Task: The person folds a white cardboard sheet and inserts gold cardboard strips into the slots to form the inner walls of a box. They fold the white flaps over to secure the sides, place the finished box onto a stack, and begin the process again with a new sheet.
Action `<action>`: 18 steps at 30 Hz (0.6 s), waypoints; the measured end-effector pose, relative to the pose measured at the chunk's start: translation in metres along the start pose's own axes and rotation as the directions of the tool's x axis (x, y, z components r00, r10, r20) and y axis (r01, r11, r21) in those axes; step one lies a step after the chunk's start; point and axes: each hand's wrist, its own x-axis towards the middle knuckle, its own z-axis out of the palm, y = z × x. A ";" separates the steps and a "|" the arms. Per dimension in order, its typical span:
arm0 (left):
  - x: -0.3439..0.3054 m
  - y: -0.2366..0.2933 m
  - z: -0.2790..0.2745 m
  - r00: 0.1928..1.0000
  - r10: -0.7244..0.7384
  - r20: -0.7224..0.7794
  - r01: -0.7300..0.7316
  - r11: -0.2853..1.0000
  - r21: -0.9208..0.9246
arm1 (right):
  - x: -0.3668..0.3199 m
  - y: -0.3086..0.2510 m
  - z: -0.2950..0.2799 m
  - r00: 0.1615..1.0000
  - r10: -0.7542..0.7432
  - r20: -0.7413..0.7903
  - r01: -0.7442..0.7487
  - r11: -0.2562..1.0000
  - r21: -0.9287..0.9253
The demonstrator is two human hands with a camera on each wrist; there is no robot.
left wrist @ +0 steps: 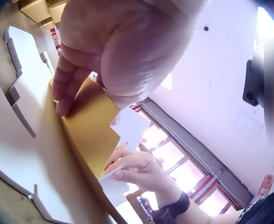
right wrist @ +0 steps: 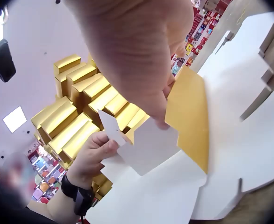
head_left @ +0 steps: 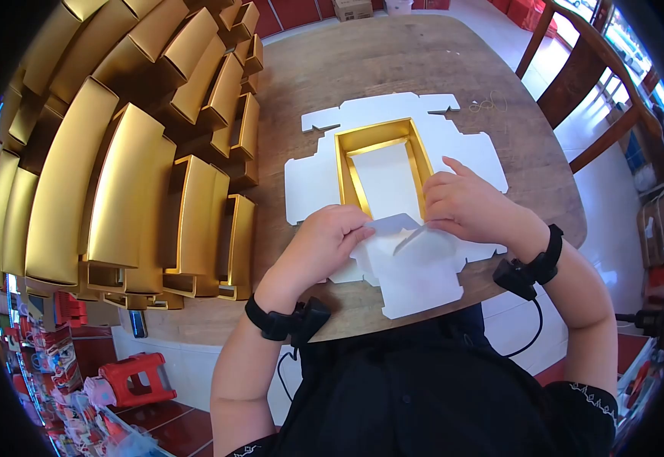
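Note:
A white cardboard blank (head_left: pixel 309 186) lies with a gold-walled rectangular frame (head_left: pixel 347 164) raised at its middle. At the frame's near end, the left hand (head_left: pixel 320 240) pinches a white flap at the left corner. Opposite it, the right hand (head_left: pixel 469 204) grips the right corner's flap, index finger pointing away. In the left wrist view the left hand (left wrist: pixel 123 51) has fingertips against the gold wall (left wrist: pixel 88 121); beyond, the right hand (left wrist: pixel 146 172) pinches a white flap. The right wrist view shows the left hand (right wrist: pixel 95 151) pinching a white tab (right wrist: pixel 110 126).
Gold boxes (head_left: pixel 69 183) stand stacked along the left side of the wooden table (head_left: pixel 286 68). A thin yellow loop (head_left: pixel 490 104) lies at the far right. A wooden chair (head_left: pixel 576 84) is beyond the right edge, and a red container (head_left: pixel 137 379) is at the lower left.

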 end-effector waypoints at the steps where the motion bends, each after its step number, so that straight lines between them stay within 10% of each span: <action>1: 0.001 -0.001 0.000 0.999 0.035 0.003 -0.035 0.999 -0.023 | 0.002 -0.003 -0.001 1.000 0.012 -0.022 -0.012 1.000 0.001; 5: 0.005 -0.004 0.001 0.999 0.045 0.019 -0.047 0.996 0.081 | 0.001 0.000 0.003 0.988 -0.008 -0.156 0.006 1.000 -0.012; 10: 0.010 0.023 0.013 0.988 -0.041 0.151 -0.086 0.668 0.739 | 0.000 -0.005 0.017 0.971 -0.015 -0.239 -0.004 0.997 -0.079; 18: 0.009 0.011 0.034 0.994 -0.077 0.080 -0.009 0.660 0.751 | -0.017 0.009 0.011 0.993 0.035 -0.110 -0.009 0.973 0.229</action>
